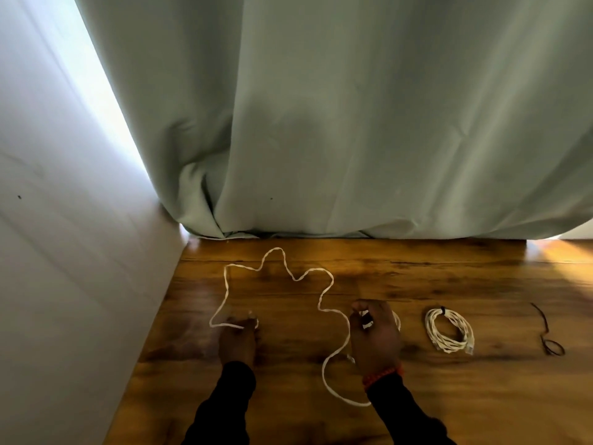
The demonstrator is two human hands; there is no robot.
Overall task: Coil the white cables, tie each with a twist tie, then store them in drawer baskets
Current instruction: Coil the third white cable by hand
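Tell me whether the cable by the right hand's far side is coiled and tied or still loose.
Coiled and tied: the white cable lies in a neat ring on the table, with a dark tie wrapped round its top.

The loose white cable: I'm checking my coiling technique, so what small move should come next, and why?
Probably draw another loop of the loose cable into the right hand, which already grips a small started coil. Most of it lies in slack waves on the table, its far part under the left hand.

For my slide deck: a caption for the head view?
Both hands coil a loose white cable beside a tied coil.
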